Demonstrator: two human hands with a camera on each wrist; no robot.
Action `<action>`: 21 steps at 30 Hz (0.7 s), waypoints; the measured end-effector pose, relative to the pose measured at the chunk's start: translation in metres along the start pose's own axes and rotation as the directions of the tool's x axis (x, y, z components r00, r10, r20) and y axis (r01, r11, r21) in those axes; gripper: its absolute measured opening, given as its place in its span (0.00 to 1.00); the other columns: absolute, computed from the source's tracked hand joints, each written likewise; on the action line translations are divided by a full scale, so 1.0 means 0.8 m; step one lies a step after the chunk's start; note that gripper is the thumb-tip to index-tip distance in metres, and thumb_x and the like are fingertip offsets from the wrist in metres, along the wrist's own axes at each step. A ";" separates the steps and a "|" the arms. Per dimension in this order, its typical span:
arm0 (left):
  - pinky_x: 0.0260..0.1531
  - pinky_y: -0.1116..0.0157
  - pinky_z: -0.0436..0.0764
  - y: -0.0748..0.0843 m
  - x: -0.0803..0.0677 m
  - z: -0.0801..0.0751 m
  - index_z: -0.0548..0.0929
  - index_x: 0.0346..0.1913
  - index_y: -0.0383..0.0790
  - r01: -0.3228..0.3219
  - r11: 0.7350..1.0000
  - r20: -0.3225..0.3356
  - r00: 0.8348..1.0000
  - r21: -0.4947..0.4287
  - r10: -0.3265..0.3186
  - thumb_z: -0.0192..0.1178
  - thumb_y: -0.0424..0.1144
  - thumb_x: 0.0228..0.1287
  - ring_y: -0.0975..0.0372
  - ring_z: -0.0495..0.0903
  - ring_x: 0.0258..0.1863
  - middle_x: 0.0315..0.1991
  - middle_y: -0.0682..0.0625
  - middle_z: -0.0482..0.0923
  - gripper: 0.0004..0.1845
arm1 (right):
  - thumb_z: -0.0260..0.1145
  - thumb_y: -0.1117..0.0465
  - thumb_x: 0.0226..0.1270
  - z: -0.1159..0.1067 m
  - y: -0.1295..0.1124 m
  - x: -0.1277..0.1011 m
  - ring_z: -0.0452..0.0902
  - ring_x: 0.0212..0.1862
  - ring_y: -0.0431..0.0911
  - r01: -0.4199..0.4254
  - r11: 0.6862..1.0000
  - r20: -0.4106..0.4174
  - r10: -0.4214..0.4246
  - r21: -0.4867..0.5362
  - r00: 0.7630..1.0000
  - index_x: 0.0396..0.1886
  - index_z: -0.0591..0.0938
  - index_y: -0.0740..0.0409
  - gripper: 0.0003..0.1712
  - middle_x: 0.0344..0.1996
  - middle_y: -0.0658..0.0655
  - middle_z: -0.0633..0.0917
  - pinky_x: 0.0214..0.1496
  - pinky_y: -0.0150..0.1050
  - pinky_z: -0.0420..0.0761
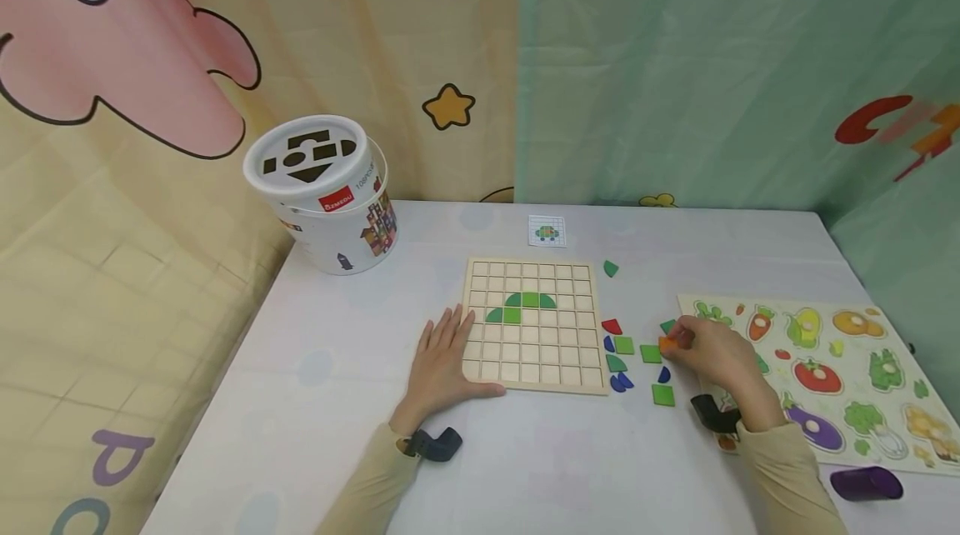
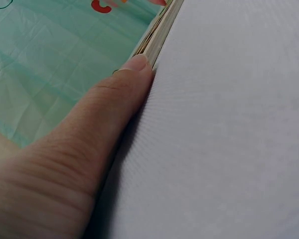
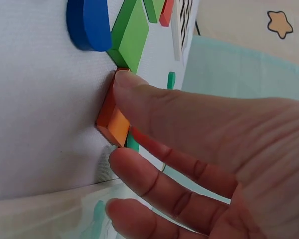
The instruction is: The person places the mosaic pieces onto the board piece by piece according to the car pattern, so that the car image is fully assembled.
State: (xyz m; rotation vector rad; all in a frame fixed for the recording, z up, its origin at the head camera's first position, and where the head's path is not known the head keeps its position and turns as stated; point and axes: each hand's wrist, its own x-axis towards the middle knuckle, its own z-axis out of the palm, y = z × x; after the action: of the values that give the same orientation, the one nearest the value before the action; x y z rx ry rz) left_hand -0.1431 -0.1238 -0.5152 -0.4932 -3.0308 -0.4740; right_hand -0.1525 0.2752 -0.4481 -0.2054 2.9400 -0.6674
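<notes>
My left hand [image 1: 442, 364] lies with straight, spread fingers at the left edge of a wooden grid board [image 1: 540, 353], its thumb [image 2: 124, 82] touching the board's near edge. On the board, light green squares [image 1: 530, 300] and darker green quarter-round pieces [image 1: 548, 302] sit in some cells. To the right of the board, my right hand [image 1: 720, 356] pinches an orange block [image 3: 120, 128] between thumb and fingers, low at the table surface. A light green square block [image 3: 130, 37] touches or nearly touches the orange one, and a blue rounded block [image 3: 88, 25] lies close by.
Loose pieces, including a red one [image 1: 612, 327] and a green square [image 1: 663, 395], lie right of the board. A small pattern card [image 1: 547, 231] is behind it. A white bucket [image 1: 330, 227] stands back left; a vegetable puzzle board [image 1: 847, 335] and a purple cylinder [image 1: 866, 483] are at right.
</notes>
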 end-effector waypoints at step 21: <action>0.69 0.52 0.37 0.000 0.000 0.000 0.50 0.75 0.41 -0.015 1.000 -0.022 1.000 -0.009 0.015 0.58 0.80 0.35 0.53 0.39 0.73 0.75 0.43 0.43 0.68 | 0.73 0.54 0.56 0.000 -0.006 -0.001 0.73 0.28 0.47 -0.033 0.999 0.042 0.033 0.000 0.999 0.34 0.85 0.61 0.15 0.26 0.52 0.82 0.26 0.40 0.72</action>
State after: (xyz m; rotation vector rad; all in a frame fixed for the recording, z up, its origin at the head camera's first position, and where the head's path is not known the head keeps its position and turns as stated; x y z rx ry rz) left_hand -0.1428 -0.1244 -0.5151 -0.5072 -3.0032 -0.4888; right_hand -0.1516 0.2710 -0.4460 -0.1687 2.8966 -0.6522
